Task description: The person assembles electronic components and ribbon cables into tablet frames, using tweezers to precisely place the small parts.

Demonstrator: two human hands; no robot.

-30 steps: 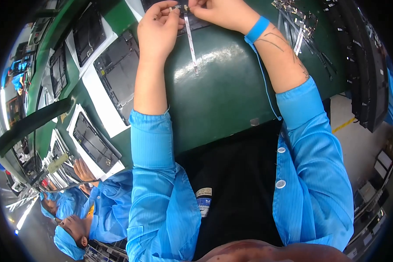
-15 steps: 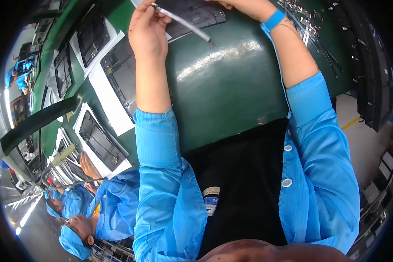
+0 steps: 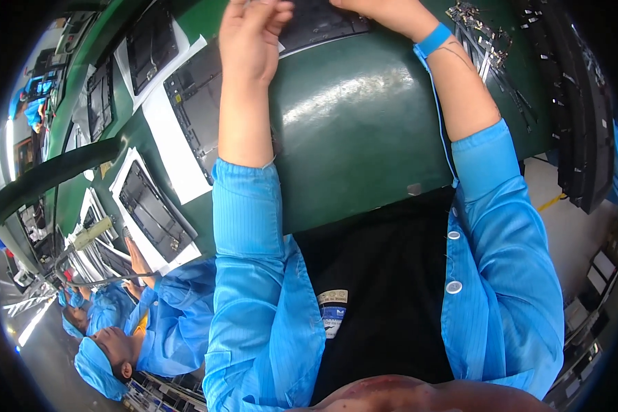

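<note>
At the top edge, my left hand point(image 3: 250, 41) has its fingers curled together over the near side of a dark flat panel point(image 3: 323, 26). The fingertips are partly cut off, and what they grip, if anything, does not show clearly. My right hand point(image 3: 384, 11) reaches to the panel's right side, its fingers mostly beyond the frame. A blue wrist strap point(image 3: 433, 40) with a cord circles the right wrist. The panel lies on a green work table point(image 3: 350, 144), its far part out of view.
Left of my arm, another dark panel point(image 3: 198, 113) lies on white paper point(image 3: 163, 141). Further left, a panel point(image 3: 155, 213) lies near a co-worker's hand point(image 3: 138, 259). Small parts and cables point(image 3: 487, 48) lie at the right, beside a dark stacked rack point(image 3: 577, 103).
The slender grey pen-like tool that pointed toward the table from my left hand no longer shows. That hand has moved slightly up and right, its fingers more curled.
</note>
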